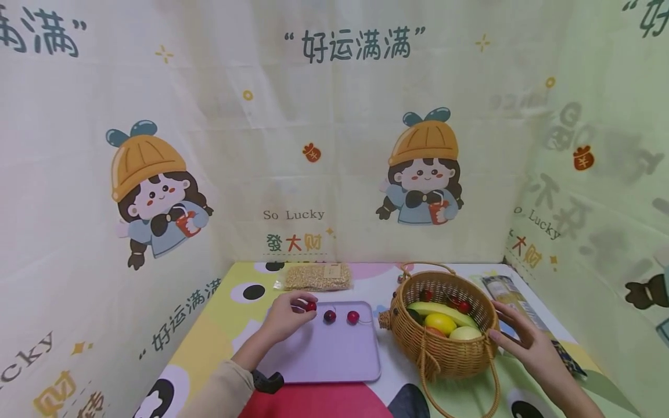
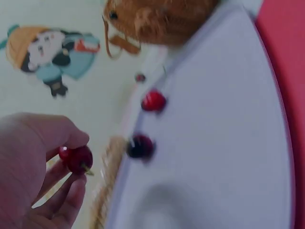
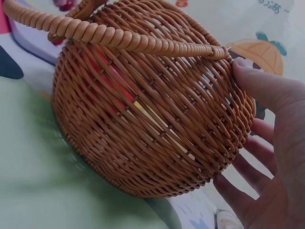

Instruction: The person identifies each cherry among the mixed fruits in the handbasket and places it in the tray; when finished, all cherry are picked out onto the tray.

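Over the far left part of the lilac tray (image 1: 345, 357), my left hand (image 1: 284, 318) pinches a dark red cherry (image 2: 79, 160) between thumb and fingers. Two more cherries lie on the tray near its far edge: a darker one (image 1: 329, 316) and a brighter red one (image 1: 353, 317). To the right stands a wicker basket (image 1: 449, 357) holding a banana-like yellow-green fruit (image 1: 424, 309), a lemon (image 1: 440, 323), a pale round fruit (image 1: 464, 333) and cherries (image 1: 464, 306). My right hand (image 3: 271, 157) touches the basket's right side, thumb at the rim and fingers spread along the weave.
A clear bag of grains (image 1: 317, 277) lies behind the tray. Right of the basket, a long printed packet (image 1: 514, 299) lies partly behind my right hand. The basket's looped handle (image 1: 493, 389) hangs toward the front. Printed cloth walls (image 1: 355, 232) enclose the table's back and sides.
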Available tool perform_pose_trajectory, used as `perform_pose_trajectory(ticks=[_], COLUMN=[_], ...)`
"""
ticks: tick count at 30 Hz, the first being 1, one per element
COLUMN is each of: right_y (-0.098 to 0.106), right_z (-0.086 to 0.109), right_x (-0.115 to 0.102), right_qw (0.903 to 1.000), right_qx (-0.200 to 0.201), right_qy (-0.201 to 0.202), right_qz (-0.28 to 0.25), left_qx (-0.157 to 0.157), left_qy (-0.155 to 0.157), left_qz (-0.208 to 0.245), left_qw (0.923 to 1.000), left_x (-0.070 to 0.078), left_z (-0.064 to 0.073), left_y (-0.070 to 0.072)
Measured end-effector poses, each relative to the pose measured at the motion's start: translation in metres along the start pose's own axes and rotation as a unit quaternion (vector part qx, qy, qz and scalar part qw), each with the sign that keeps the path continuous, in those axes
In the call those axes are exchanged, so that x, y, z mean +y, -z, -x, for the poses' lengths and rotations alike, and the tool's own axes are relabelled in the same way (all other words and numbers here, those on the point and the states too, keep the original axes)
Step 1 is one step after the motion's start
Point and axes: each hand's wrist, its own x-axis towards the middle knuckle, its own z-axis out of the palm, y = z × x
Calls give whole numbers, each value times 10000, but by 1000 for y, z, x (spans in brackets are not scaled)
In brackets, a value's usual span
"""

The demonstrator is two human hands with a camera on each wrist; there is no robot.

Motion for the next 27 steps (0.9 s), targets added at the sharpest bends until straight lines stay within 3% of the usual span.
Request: perform_pose_trajectory(ticks=[5, 11, 20, 27], right_y=[0, 0, -1, 0], right_z=[2, 1, 4, 2], right_x=[1, 0, 1, 2], right_qw=[10000, 9999, 9998, 9998], right_qx=[21, 13, -8, 9], right_qy=[-56, -60, 25, 13], right_qz=[-61, -125, -211, -207], left_qx=[344, 473, 425, 440], left_qy=[177, 272, 344, 331], left_qz=[-167, -287, -475, -480], left_qw=[9991, 9981, 9974, 9973], left_x=[-24, -41, -55, -58], left_z=[1, 1, 2, 3], left_y=[6, 10, 12, 11])
